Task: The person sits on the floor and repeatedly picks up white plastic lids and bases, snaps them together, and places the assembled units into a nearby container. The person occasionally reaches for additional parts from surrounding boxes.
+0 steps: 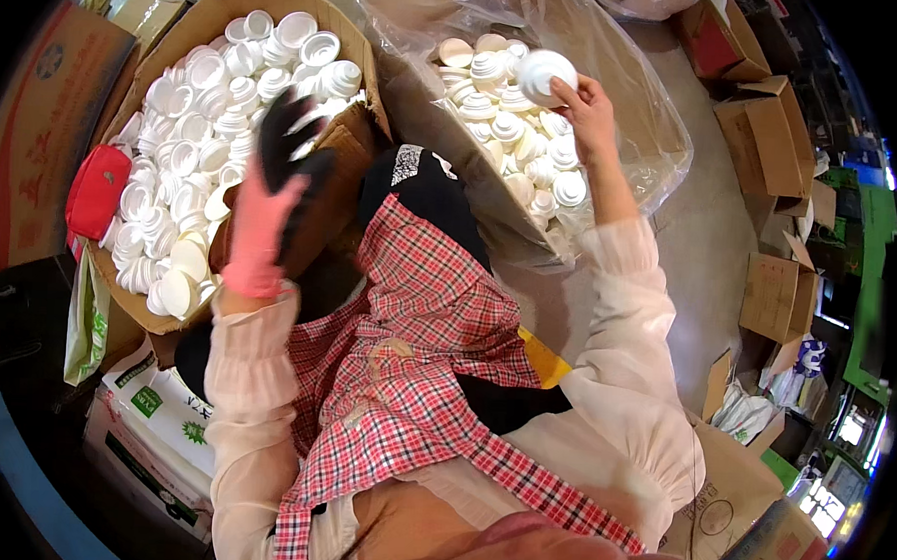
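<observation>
Holding a white disc [545, 78], the right hand [588, 118] (bare) hovers.

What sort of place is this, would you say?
Most likely a factory or workshop floor. Heaps of matching white round pieces fill large containers, open cardboard cartons stand along the right, and what looks like green machinery shows at the far right edge.

Two hands [284, 188] [590, 114] are seen, one glove [258, 234] worn, one white lid [546, 74] held, one red pouch [98, 193] spotted; two lid heaps [186, 158] [515, 133], too dense to be counted!
</observation>
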Tool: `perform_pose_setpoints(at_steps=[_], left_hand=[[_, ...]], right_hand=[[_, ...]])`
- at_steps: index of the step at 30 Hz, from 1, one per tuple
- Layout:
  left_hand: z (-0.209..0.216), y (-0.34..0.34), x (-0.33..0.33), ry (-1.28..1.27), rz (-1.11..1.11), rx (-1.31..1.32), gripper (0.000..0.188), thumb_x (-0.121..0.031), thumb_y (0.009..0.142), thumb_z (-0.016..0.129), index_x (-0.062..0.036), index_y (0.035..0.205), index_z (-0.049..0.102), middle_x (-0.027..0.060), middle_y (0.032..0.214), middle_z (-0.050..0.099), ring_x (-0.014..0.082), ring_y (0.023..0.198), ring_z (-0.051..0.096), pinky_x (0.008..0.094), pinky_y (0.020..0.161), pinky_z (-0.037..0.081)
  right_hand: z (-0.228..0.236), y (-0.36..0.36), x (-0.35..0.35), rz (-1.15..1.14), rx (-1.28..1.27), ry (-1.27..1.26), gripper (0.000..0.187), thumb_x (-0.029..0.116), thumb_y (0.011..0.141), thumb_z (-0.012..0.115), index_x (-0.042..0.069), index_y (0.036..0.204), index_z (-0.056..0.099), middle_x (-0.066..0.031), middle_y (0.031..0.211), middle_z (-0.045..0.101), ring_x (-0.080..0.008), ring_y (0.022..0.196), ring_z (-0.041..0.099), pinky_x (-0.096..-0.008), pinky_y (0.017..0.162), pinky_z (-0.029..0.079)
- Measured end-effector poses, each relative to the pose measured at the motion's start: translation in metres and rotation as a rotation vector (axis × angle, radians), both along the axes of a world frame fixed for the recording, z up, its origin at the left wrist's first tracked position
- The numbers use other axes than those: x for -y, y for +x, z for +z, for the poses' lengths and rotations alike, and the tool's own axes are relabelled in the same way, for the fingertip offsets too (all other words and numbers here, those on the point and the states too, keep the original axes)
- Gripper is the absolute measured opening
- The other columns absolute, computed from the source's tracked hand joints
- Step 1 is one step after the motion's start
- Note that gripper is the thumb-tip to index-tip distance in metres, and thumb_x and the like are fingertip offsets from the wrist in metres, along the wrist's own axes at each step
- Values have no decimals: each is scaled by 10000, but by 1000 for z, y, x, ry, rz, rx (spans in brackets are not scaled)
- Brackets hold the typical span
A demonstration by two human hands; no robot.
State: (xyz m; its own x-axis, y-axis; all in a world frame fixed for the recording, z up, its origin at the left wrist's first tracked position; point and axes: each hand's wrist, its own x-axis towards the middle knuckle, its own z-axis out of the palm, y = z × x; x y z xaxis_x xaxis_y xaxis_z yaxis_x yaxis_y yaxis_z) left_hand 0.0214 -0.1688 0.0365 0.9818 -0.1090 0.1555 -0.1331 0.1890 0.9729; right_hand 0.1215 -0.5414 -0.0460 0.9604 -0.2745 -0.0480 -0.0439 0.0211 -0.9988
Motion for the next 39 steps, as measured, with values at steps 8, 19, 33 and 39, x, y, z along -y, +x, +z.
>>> perform_pose_setpoints(at_steps=[8,19,33,39], left_hand=[[-44,-13,-140,241,290,-382,380,-209,985,418,12,1291,463,135,1204,573,228,1094,588,324,905,485],[-95,-27,-243,20,679,-282,286,-194,934,561,-5,1146,601,85,1014,663,161,893,651,254,720,516],[-78,-61,-259,520,815,-82,277,-196,840,632,-17,1052,632,129,936,672,225,857,640,317,801,479],[-85,-71,-252,765,730,-55,501,-243,769,703,-51,1203,541,179,1160,580,329,1092,554,376,937,438]], right_hand=[[-235,40,134,-188,-386,-895,695,450,645,800,-62,1073,603,-213,1000,657,-334,913,632,-400,807,488],[-40,92,-83,349,201,-875,282,230,866,639,12,1045,659,-158,983,665,-255,904,641,-338,791,500],[-96,6,-490,1555,661,-1331,242,153,777,583,48,993,552,-213,941,637,-415,926,592,-478,771,484],[-47,27,-490,1310,592,-1097,99,119,827,573,30,853,605,-179,827,651,-365,769,619,-438,654,482]])
